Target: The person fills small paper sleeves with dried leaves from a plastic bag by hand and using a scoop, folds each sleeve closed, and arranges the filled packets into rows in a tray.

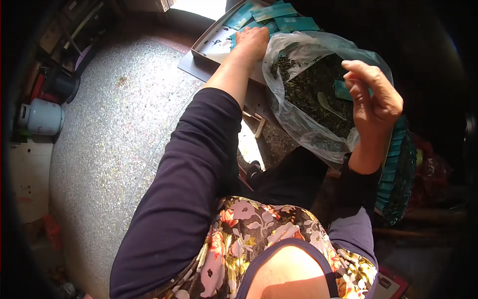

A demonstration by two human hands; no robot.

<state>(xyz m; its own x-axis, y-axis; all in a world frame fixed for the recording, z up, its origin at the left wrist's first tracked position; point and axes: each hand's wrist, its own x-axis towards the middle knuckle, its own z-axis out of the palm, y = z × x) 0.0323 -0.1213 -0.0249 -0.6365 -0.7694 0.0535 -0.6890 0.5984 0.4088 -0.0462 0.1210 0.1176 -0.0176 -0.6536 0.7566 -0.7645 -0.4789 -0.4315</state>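
Note:
My left hand (252,42) reaches into a shallow box (205,36) at the top, over teal packets (296,23). Its fingertips are out of sight among the packets, so any grip is unclear. My right hand (373,94) is raised over the right side of a clear plastic bag (291,117), fingers bent and apart from the thumb, with nothing visibly held. Dried dark leaves (311,89) fill the bag, with a pale green spoon-like scoop (326,104) on them. Partly behind my right thumb, another teal packet (341,89) shows.
Many teal packets stand in a row (388,187) along the right, beside a reddish plastic bag (430,167). A white gas cylinder (45,117) is at the far left by the speckled floor (104,124). A small wooden leg (260,127) shows below the box.

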